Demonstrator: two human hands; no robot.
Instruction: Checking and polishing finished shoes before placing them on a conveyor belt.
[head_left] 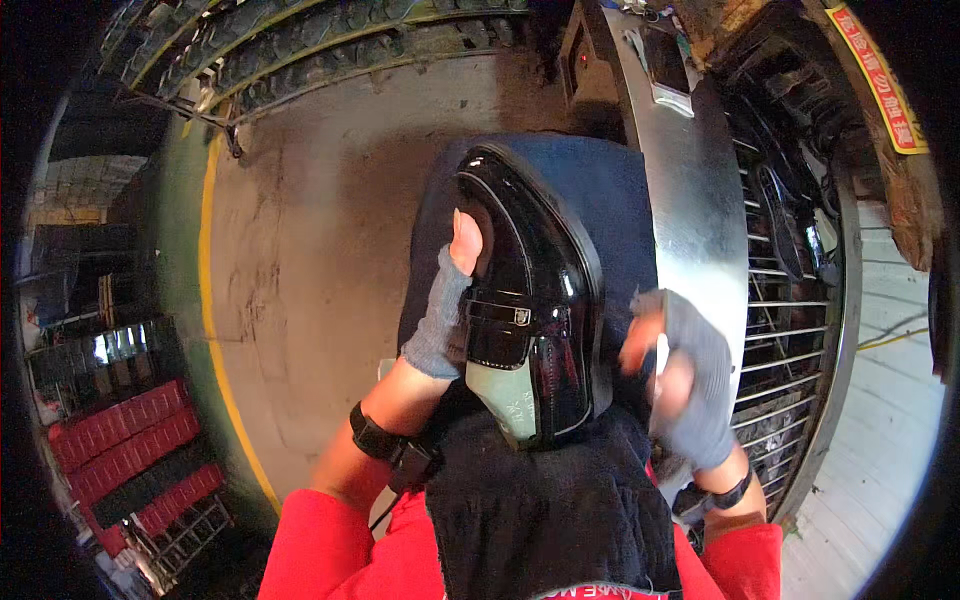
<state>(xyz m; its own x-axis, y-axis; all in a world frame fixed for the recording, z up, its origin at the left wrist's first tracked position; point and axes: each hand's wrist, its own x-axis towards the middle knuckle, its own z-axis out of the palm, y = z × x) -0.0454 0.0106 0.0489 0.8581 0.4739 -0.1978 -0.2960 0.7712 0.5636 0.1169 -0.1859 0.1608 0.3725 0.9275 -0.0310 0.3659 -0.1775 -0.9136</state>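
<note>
One black loafer (535, 245), bearing one strap and one silver buckle (522, 317). Two hands: one left hand (447, 305), one right hand (692, 380). Two grey fingerless gloves, one on each. Two black wristbands (372, 434) and two red sleeves (318, 543). One small pale item (661, 355) at the right hand, too blurred to name. One metal bench (690, 190); near its far end, one dark flat rectangular object (668, 70); along its right edge, more than ten metal bars (785, 331).
</note>
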